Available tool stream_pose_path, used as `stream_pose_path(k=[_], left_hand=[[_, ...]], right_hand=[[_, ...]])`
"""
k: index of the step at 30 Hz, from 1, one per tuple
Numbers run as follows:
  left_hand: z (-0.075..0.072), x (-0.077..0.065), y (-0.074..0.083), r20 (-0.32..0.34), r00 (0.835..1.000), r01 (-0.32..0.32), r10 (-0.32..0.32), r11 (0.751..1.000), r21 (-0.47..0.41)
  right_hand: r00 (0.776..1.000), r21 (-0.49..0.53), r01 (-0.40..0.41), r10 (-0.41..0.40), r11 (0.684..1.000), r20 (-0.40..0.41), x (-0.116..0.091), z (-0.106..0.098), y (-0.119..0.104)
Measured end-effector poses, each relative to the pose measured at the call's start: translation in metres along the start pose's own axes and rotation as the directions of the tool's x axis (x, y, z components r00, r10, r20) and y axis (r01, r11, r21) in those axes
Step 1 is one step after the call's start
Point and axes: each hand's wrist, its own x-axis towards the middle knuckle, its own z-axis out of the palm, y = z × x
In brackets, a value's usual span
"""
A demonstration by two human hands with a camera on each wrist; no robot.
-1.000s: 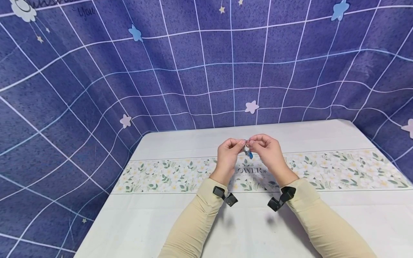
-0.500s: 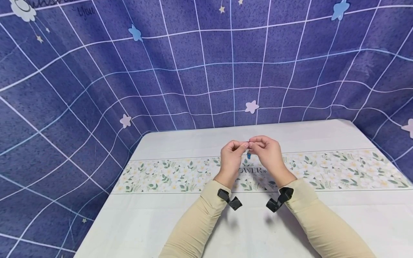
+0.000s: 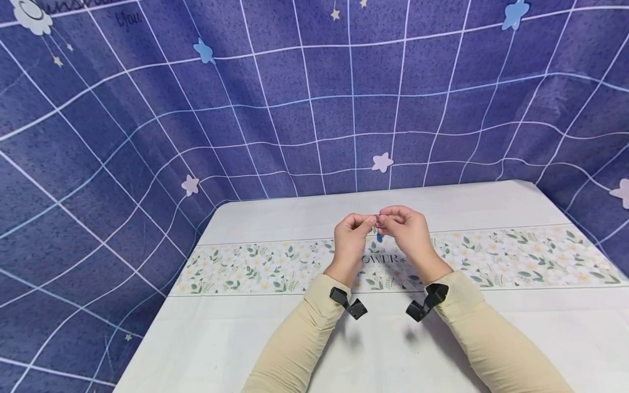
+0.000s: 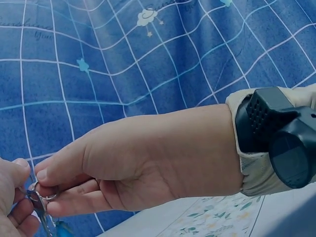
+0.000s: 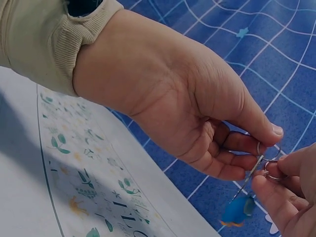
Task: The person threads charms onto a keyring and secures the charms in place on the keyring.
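Observation:
Above the table, my left hand point(image 3: 348, 243) and right hand point(image 3: 411, 236) meet fingertip to fingertip over a keychain. In the right wrist view, the right thumb and fingers pinch a thin metal key ring point(image 5: 269, 159). Linked close by is a smaller ring point(image 5: 273, 177), which the left hand's fingers pinch. A narrow metal piece, perhaps a key point(image 5: 248, 178), hangs from the rings. Below it dangles a blue charm point(image 5: 238, 211) with an orange lower edge. Fingers partly hide the rings in the left wrist view, where the charm point(image 4: 62, 229) shows at the bottom.
A white tablecloth point(image 3: 221, 333) with a printed flower band point(image 3: 275, 267) covers the table. Behind and to the left hangs a blue gridded curtain point(image 3: 314, 120) with stars. Each wrist wears a black camera mount point(image 3: 348, 303).
Over the last second my left hand has shifted slightly right, closing the gap to the right hand. The blue charm has swung and turned. Both hands still hold the keychain.

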Motion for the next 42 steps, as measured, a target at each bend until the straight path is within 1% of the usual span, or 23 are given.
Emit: stream_pose_path(k=[4, 12, 17, 20, 23, 26, 28, 31, 35, 38, 42], left_hand=[[0.0004, -0.0001, 0.0007, -0.010, 1.000, -0.003, 0.003, 1.000, -0.005], [0.0012, 0.0005, -0.0017, -0.002, 1.000, -0.023, 0.023, 1.000, -0.001], [0.0022, 0.0002, -0.0043, 0.015, 0.999, -0.032, 0.032, 0.999, -0.001], [0.0030, -0.0001, -0.0058, 0.018, 0.999, -0.032, 0.032, 0.999, 0.004], [0.0036, -0.0005, -0.0065, 0.017, 0.999, -0.035, 0.035, 0.999, 0.008], [0.0040, -0.0011, -0.0068, 0.017, 0.999, -0.035, 0.035, 0.999, 0.005], [0.0040, -0.0014, -0.0073, 0.019, 0.999, -0.034, 0.034, 0.999, 0.002], [0.0032, -0.0019, -0.0084, 0.024, 0.999, -0.029, 0.029, 1.000, 0.007], [0.0024, -0.0019, -0.0080, 0.026, 0.999, -0.025, 0.025, 0.999, 0.019], [0.0010, -0.0012, -0.0073, 0.031, 0.999, -0.015, 0.015, 1.000, 0.025], [-0.0023, 0.0006, -0.0056, 0.044, 0.999, -0.005, 0.004, 1.000, 0.019]], right_hand=[[1.000, 0.010, -0.016, 0.016, 1.000, 0.006, -0.0001, 0.0003, -0.0020], [1.000, -0.002, -0.006, 0.006, 1.000, -0.007, 0.0024, -0.0009, 0.0016], [0.999, -0.024, 0.023, -0.024, 0.999, -0.034, 0.0008, -0.0008, 0.0022], [0.997, -0.069, 0.050, -0.054, 0.996, -0.056, -0.0006, 0.0009, 0.0020], [0.992, -0.154, 0.080, -0.095, 0.985, -0.087, -0.0012, 0.0032, 0.0030], [0.984, -0.248, 0.105, -0.138, 0.963, -0.117, -0.0026, 0.0053, 0.0034], [0.979, -0.289, 0.117, -0.160, 0.950, -0.129, -0.0037, 0.0065, 0.0035], [0.975, -0.319, 0.130, -0.180, 0.939, -0.132, -0.0056, 0.0071, 0.0027], [0.973, -0.326, 0.149, -0.197, 0.934, -0.119, -0.0064, 0.0061, 0.0023], [0.972, -0.326, 0.169, -0.212, 0.930, -0.100, -0.0060, 0.0045, 0.0033], [0.963, -0.350, 0.232, -0.265, 0.908, -0.048, -0.0046, 0.0026, 0.0040]])
